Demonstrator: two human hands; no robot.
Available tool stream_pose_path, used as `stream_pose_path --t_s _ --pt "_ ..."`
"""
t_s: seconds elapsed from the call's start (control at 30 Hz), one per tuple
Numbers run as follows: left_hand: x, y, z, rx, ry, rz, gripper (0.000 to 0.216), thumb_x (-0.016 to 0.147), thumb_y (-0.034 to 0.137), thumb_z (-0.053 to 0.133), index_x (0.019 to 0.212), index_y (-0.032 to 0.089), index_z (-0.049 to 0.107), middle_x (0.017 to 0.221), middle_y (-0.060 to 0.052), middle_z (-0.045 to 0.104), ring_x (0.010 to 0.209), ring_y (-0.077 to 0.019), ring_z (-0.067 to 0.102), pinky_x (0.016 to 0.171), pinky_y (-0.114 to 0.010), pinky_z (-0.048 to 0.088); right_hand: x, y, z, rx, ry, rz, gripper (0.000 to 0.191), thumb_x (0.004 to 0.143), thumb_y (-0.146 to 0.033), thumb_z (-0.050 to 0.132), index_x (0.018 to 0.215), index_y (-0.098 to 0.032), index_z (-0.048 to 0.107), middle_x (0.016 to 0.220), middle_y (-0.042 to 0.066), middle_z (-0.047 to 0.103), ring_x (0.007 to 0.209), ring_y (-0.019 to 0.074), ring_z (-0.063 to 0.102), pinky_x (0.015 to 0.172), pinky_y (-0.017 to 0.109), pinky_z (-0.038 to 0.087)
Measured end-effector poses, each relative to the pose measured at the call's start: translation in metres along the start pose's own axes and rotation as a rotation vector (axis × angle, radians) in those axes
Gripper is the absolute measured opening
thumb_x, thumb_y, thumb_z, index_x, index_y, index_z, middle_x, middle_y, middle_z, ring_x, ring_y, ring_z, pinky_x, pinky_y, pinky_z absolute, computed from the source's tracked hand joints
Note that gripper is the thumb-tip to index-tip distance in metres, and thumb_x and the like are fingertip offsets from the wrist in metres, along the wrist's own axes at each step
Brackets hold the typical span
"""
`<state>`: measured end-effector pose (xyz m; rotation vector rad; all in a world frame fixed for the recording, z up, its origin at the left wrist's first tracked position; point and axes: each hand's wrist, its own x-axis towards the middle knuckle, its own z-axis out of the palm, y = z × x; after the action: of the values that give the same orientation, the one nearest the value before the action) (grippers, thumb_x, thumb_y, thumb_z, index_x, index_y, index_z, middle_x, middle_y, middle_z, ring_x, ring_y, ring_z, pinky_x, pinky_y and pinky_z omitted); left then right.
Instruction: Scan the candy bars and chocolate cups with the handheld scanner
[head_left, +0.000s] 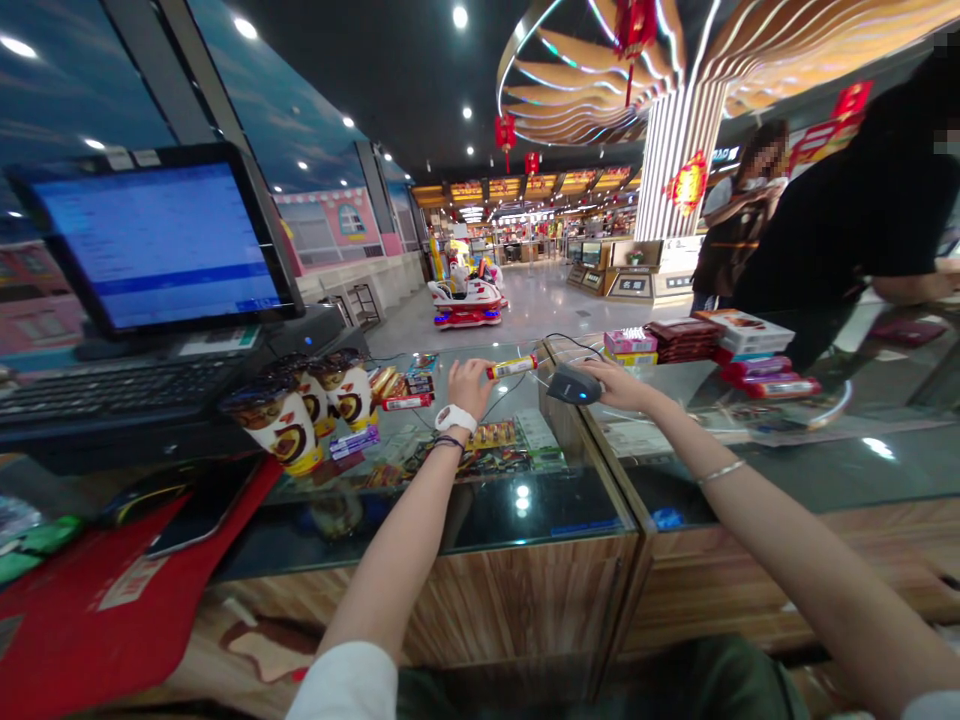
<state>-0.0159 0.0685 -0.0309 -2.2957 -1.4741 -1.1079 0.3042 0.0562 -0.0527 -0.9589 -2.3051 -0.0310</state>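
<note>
My left hand [467, 388] grips one end of a candy roll [513, 367] with a red and yellow wrapper, held level above the glass counter [517, 510]. Closed around the handle of a dark barcode scanner [574, 384] is my right hand [624, 386]; a blue light glows on the scanner, and its head faces the roll a short way off. Left of my left hand lie another red roll [407, 402], several small snack packs [390, 382] and purple packs [355, 441]. Three patterned cups [281, 425] with dark lids stand farther left.
A monitor [157, 240] and keyboard [67, 395] occupy the left side, above a red bag [180, 600] with a phone [206, 508] on it. Boxes and packs [682, 340] and purple and red rolls [769, 378] sit right. A person in black [847, 210] leans over the counter.
</note>
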Motion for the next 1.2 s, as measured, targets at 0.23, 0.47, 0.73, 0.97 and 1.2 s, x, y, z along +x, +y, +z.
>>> stream_pose_path --t_s 0.23,0.47,0.73,0.97,1.2 --pt "0.0 0.006 -0.002 -0.015 -0.021 -0.012 0.026 0.084 0.019 0.066 0.11 0.024 0.066 0.114 -0.005 0.07 0.114 -0.0228 0.062 0.118 -0.047 0.028 -0.008 0.028 0.002 -0.018 -0.075 0.019 0.052 0.07 -0.009 0.057 0.12 -0.018 0.067 0.123 0.012 0.069 0.117 0.0293 0.062 0.103 0.047 0.044" --pt "-0.001 0.011 -0.003 -0.029 -0.033 -0.008 0.026 0.084 0.019 0.066 0.11 0.024 0.066 0.114 -0.006 0.069 0.115 -0.0225 0.061 0.118 -0.046 0.027 -0.011 0.035 0.004 0.023 -0.086 0.0 0.052 0.071 -0.009 0.056 0.122 -0.018 0.067 0.123 0.013 0.069 0.117 0.0274 0.063 0.103 0.044 0.045" --pt "-0.002 0.015 -0.001 -0.039 -0.039 0.006 0.024 0.084 0.019 0.067 0.108 0.023 0.066 0.115 -0.005 0.07 0.115 -0.0216 0.061 0.119 -0.045 0.026 -0.011 0.037 0.008 0.147 -0.115 0.066 0.058 0.065 -0.004 0.053 0.12 -0.018 0.068 0.122 0.009 0.07 0.117 0.0244 0.064 0.104 0.042 0.046" --pt "-0.001 0.014 0.001 -0.039 -0.041 0.009 0.023 0.085 0.02 0.067 0.107 0.025 0.065 0.115 -0.004 0.07 0.115 -0.0215 0.062 0.119 -0.046 0.026 -0.01 0.032 0.005 0.19 -0.08 0.232 0.063 0.064 -0.001 0.047 0.119 -0.021 0.069 0.12 0.006 0.072 0.112 0.0235 0.066 0.101 0.041 0.048" --pt "-0.002 0.015 0.002 -0.047 -0.035 0.031 0.025 0.084 0.02 0.067 0.109 0.025 0.065 0.115 -0.004 0.07 0.115 -0.0216 0.062 0.118 -0.046 0.027 0.003 0.005 -0.004 0.14 0.173 0.299 0.056 0.067 -0.001 0.044 0.114 -0.017 0.068 0.114 0.007 0.072 0.106 0.0221 0.066 0.1 0.041 0.049"
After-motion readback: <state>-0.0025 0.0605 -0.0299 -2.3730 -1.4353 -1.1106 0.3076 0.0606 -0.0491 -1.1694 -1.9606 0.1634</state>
